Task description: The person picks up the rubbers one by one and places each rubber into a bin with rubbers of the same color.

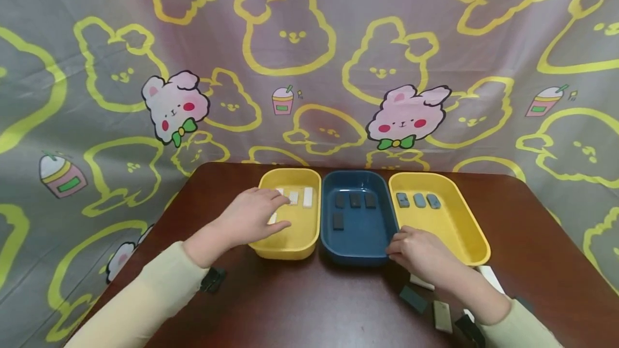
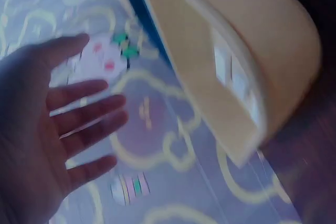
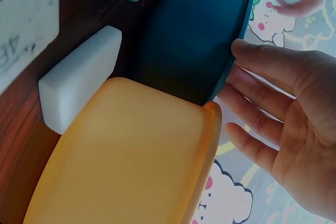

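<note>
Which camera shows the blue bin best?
The head view: it shows the blue bin nearly whole, with four dark tiles inside. Right wrist view shows its outer wall and the right hand at its rim; left wrist, only a blurred strip.

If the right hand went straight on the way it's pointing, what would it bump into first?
The blue tray, at its near right corner. The right hand has its fingers right at that rim, seemingly touching it, though exact depth is hard to judge.
</note>
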`<state>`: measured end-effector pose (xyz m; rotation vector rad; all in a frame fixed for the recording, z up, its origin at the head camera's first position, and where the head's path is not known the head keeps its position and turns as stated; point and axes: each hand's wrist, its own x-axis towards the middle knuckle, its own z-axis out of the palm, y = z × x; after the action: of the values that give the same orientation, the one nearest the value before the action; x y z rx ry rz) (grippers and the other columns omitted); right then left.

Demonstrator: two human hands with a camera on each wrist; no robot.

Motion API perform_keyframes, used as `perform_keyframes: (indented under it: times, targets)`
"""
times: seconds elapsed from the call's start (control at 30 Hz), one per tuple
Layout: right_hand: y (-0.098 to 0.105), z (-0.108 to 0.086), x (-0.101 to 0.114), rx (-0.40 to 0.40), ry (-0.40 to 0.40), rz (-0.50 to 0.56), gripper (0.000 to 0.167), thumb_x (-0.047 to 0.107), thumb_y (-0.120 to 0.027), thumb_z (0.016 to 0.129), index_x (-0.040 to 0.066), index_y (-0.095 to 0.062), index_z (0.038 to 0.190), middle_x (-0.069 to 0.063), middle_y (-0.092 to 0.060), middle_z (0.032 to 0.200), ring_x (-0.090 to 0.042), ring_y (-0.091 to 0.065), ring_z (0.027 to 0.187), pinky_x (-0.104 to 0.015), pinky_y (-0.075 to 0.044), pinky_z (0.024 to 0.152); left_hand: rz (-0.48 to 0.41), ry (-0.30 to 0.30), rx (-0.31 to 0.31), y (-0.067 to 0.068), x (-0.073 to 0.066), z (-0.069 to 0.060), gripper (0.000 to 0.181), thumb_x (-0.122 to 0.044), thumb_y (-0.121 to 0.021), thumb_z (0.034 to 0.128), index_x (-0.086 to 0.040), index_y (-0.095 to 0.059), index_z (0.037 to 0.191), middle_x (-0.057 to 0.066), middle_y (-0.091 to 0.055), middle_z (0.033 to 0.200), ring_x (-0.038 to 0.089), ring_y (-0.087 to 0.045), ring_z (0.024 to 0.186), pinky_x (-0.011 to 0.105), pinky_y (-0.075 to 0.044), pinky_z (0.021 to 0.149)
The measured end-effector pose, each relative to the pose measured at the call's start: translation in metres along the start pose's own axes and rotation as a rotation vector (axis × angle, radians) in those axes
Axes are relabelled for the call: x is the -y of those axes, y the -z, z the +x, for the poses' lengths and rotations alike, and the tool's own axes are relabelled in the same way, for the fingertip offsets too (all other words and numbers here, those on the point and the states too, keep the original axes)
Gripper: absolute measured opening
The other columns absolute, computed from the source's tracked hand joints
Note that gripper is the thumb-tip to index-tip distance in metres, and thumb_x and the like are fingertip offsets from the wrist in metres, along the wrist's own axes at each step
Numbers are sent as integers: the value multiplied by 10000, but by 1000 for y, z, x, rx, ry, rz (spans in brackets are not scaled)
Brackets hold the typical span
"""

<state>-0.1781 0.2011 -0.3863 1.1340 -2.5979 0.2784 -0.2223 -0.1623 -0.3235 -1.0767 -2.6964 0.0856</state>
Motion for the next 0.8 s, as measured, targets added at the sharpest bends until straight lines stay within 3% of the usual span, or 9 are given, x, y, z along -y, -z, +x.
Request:
perform_keyframes:
  times: [0.2,0.4,0.7,0.8]
  targets:
    - [3,2,-2,-8,2,-17,131,80,-847,717,124,-755,799,89,-626,733,-100,-521,685,-246,-486,610,-148,210,50,4,32,-43,529,-407,-748,832,-84,-629,1234,63,-639,1145,236,-604,1018,440,-506,845]
    - [5,1,-2,10,-10,-19,126,80,-843,725,117,-760,812,84,-636,743,-101,-534,691,-251,-491,617,-254,364,129,-13,53,-75,568,-297,-791,811,-62,-582,1284,129,-608,1235,316,-572,1133,516,-476,893]
    - [5,0,-2,21,-6,-16,116,86,-837,735,128,-755,805,97,-618,733,-99,-521,688,-256,-483,611,-392,446,287,-65,83,-79,715,-185,-849,728,11,-516,1329,208,-552,1300,380,-518,1193,543,-426,943]
    - [4,1,0,41,-7,0,115,96,-835,743,132,-755,816,105,-612,734,-95,-510,689,-252,-480,612,-428,454,323,-76,87,-82,791,-174,-881,680,27,-497,1341,231,-529,1319,401,-496,1208,552,-417,949]
